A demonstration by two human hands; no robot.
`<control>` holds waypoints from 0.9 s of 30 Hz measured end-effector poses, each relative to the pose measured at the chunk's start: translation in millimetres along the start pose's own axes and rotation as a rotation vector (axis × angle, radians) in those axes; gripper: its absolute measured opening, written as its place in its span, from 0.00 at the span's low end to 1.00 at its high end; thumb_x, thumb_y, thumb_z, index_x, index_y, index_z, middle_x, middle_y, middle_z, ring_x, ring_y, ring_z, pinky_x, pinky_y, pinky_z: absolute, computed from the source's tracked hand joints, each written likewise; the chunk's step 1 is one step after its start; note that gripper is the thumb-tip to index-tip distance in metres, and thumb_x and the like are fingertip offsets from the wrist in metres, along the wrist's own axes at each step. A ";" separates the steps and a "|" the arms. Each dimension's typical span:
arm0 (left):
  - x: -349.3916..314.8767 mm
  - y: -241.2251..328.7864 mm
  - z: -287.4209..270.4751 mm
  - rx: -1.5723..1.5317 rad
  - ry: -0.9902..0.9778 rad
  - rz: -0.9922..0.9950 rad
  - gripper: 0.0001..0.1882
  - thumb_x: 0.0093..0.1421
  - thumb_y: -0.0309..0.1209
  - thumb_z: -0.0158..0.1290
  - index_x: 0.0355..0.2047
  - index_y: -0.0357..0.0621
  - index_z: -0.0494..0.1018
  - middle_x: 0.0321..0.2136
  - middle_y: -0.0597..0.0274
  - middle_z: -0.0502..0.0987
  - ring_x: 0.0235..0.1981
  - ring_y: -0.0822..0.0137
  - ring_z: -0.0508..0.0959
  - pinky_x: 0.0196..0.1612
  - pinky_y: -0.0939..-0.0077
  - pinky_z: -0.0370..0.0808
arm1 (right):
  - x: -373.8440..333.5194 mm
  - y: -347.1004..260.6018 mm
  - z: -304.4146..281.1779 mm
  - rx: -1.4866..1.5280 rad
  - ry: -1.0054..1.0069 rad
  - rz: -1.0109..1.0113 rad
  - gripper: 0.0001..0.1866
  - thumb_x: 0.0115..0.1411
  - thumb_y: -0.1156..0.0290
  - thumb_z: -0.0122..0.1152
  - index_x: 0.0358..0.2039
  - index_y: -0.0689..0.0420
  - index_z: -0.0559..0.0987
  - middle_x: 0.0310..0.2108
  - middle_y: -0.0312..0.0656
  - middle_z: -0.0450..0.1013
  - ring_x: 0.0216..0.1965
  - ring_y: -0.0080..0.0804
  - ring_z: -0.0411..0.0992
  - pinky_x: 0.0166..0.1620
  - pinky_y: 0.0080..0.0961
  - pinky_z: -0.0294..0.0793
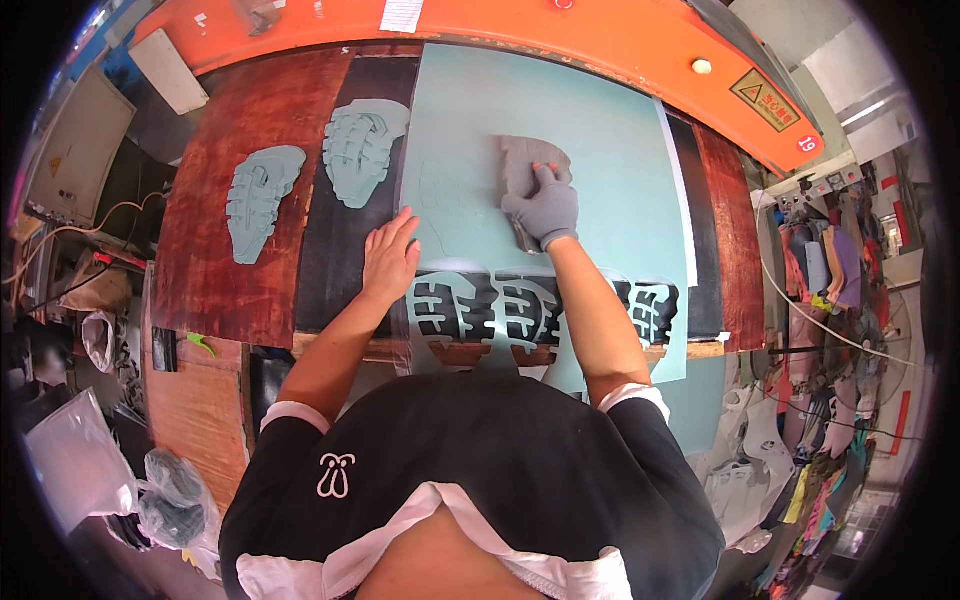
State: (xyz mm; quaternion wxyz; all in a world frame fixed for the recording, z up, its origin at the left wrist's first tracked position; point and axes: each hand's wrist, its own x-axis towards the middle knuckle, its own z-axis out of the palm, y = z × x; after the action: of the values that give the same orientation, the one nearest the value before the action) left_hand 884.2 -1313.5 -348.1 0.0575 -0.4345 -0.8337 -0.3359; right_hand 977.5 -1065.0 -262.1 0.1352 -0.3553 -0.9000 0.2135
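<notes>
A pale green sheet [460, 100] lies across the work surface, and its near edge carries a row of shoe-part-shaped cut-outs [530, 310]. My right hand [548, 208], in a grey glove with bare fingertips, grips a grey-brown cutting die [522, 165] that rests on the sheet. Its underside is hidden. Beside the sheet's left edge, my left hand [392, 252] is bare, with fingers stretched out flat. Two small piles of cut green pieces lie to the left: one pile [360, 150] on the black board, another pile [262, 200] on the red-brown board.
An orange machine beam [620, 40] with a yellow warning label [765, 100] spans the far side. The black board [330, 270] lies under the sheet, over the red-brown board [200, 270]. Plastic bags [175, 495] sit at lower left. Hanging coloured pieces [835, 265] crowd the right.
</notes>
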 end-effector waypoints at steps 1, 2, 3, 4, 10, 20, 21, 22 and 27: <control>-0.2 0.1 -0.3 -0.004 0.005 0.002 0.21 0.59 0.33 0.47 0.53 0.46 0.65 0.58 0.62 0.62 0.55 0.60 0.65 0.58 0.58 0.56 | -2.6 -0.9 1.0 -0.110 -0.010 -0.009 0.43 0.35 0.49 0.66 0.52 0.57 0.71 0.54 0.50 0.62 0.48 0.48 0.66 0.49 0.35 0.69; 0.0 0.4 -0.5 0.001 0.003 0.006 0.21 0.59 0.33 0.47 0.53 0.45 0.65 0.58 0.62 0.62 0.55 0.60 0.65 0.58 0.58 0.56 | -4.3 -1.9 1.3 -0.216 -0.054 -0.013 0.44 0.33 0.48 0.66 0.52 0.55 0.71 0.55 0.50 0.62 0.49 0.50 0.65 0.50 0.36 0.69; -0.2 0.8 -0.9 -0.001 0.007 0.009 0.21 0.59 0.33 0.47 0.53 0.45 0.65 0.58 0.62 0.62 0.55 0.60 0.65 0.58 0.59 0.56 | -6.0 -2.8 1.8 -0.224 -0.020 -0.018 0.44 0.33 0.47 0.66 0.52 0.55 0.71 0.56 0.49 0.61 0.48 0.50 0.65 0.50 0.36 0.69; 0.0 1.3 -1.0 -0.003 0.014 0.009 0.21 0.59 0.33 0.47 0.53 0.45 0.65 0.58 0.62 0.62 0.55 0.60 0.65 0.58 0.59 0.56 | -6.8 -3.4 1.5 -0.231 -0.020 -0.020 0.44 0.33 0.47 0.65 0.53 0.54 0.71 0.56 0.49 0.61 0.48 0.51 0.65 0.50 0.36 0.69; 2.1 2.5 -0.7 0.001 0.023 0.008 0.21 0.59 0.33 0.47 0.53 0.45 0.65 0.58 0.62 0.62 0.55 0.60 0.64 0.58 0.59 0.56 | -8.2 -3.8 2.1 -0.258 -0.014 -0.003 0.43 0.34 0.46 0.65 0.53 0.54 0.71 0.57 0.48 0.60 0.47 0.50 0.65 0.49 0.36 0.69; 2.3 2.1 2.7 0.005 0.014 -0.015 0.21 0.59 0.33 0.48 0.53 0.46 0.65 0.59 0.63 0.61 0.56 0.60 0.64 0.58 0.56 0.56 | -6.6 -0.7 4.8 -0.232 -0.027 0.017 0.42 0.35 0.46 0.64 0.53 0.51 0.71 0.59 0.45 0.59 0.49 0.51 0.63 0.50 0.38 0.67; 3.1 2.2 3.2 0.015 -0.006 -0.031 0.21 0.59 0.33 0.48 0.54 0.46 0.65 0.59 0.63 0.61 0.56 0.60 0.64 0.58 0.56 0.56 | -6.1 -0.9 4.4 -0.236 -0.031 0.021 0.42 0.35 0.46 0.64 0.53 0.51 0.71 0.59 0.44 0.59 0.49 0.51 0.63 0.50 0.38 0.67; 4.4 2.1 3.9 0.023 -0.016 -0.042 0.22 0.59 0.33 0.48 0.54 0.46 0.64 0.59 0.63 0.61 0.56 0.60 0.64 0.59 0.56 0.56 | -5.3 -1.2 4.1 -0.236 -0.030 0.022 0.42 0.35 0.46 0.64 0.53 0.51 0.71 0.59 0.44 0.59 0.49 0.51 0.63 0.50 0.38 0.67; 11.6 0.5 5.6 -0.016 -0.032 -0.053 0.22 0.59 0.34 0.48 0.54 0.47 0.64 0.60 0.64 0.60 0.56 0.60 0.63 0.59 0.55 0.55 | -0.5 -2.0 3.3 -0.259 -0.013 0.002 0.44 0.34 0.44 0.65 0.53 0.52 0.71 0.57 0.46 0.60 0.47 0.50 0.65 0.50 0.36 0.67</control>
State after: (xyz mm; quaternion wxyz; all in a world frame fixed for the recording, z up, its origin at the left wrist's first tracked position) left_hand 878.6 -1301.9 -347.7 0.0316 -0.4182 -0.8429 -0.3370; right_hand 975.4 -1067.7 -264.0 0.0823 -0.3693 -0.9205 0.0980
